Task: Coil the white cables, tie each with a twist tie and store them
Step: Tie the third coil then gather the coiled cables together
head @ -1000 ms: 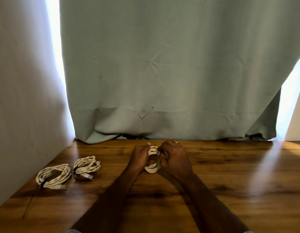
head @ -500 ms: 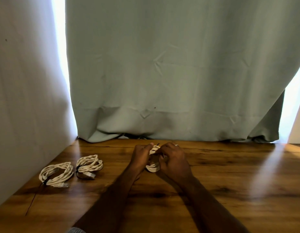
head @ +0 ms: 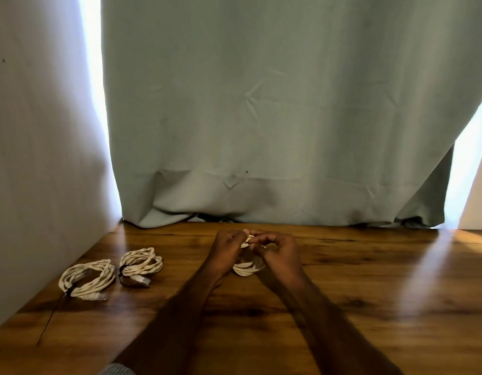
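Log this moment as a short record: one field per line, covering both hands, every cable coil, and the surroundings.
left hand: grips the left side of the held coil
right hand: fingers pinch at the top of the held coil
held coil: white cable, lower loops show between the hands, just above the table
middle coil: lies on the table, dark tie on its left side
far-left coil: lies on the table, dark tie at its near edge
table: wooden
curtain: grey-green, hangs behind the table
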A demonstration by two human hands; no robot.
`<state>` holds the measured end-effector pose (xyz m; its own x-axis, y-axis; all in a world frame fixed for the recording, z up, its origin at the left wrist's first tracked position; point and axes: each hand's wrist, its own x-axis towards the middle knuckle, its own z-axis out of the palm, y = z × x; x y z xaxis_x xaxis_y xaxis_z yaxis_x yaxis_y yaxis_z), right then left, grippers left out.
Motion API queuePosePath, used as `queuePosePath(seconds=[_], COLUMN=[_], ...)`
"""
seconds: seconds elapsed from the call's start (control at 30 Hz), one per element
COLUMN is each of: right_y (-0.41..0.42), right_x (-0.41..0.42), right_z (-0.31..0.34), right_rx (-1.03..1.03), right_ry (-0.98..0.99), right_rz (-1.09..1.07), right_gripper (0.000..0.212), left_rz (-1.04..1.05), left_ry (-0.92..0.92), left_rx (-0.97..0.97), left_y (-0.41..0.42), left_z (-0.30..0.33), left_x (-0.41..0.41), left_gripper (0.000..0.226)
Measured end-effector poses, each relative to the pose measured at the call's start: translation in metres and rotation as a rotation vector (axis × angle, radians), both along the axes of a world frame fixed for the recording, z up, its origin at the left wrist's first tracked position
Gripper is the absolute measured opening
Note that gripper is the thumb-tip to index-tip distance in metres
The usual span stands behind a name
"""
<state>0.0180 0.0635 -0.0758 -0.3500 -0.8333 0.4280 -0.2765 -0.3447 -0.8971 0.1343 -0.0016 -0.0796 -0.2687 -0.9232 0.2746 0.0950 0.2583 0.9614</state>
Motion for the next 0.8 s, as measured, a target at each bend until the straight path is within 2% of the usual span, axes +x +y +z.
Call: queuePosePath(seconds=[0.07,0.3,0.43,0.57,0.67,0.8], right_y=[0.000,0.006,0.012,0.011,0.006,0.007], right_x=[-0.003,-0.006,-0.014,-0.018,-0.017,-0.017], right_z=[0.003,0.011,0.020,0.021,0.018,0.021], right_rx=[0.034,0.116,0.129,0.137,0.108,0.111], right_ry=[-0.079,-0.147,-0.070,0.141,0.248,0.214], right_rz=[0.037,0.019,-0.053,-0.172,-0.225,-0.238], right_gripper=[0.023,0.016,0.016,0.014,0.008,0.004], left_rz=[-0.030,-0.097,-0.119,-0.157,-0.102,0.033], left_ry=[-0.029,-0.079,-0.087,-0.092,-0.139,-0.200], left_rx=[-0.007,-0.068,-0.080,-0.101,-0.150,-0.303], left_y=[0.000,0.007,0.010,0.013,0.013,0.013], left_z=[-0.001,-0.003,-0.002,0.001,-0.001,-0.009], left_x=[0.003,0.005,-0.002,-0.004,-0.005,-0.009], left_gripper=[0.029,0.029,0.027,0.031,0.028,0.023])
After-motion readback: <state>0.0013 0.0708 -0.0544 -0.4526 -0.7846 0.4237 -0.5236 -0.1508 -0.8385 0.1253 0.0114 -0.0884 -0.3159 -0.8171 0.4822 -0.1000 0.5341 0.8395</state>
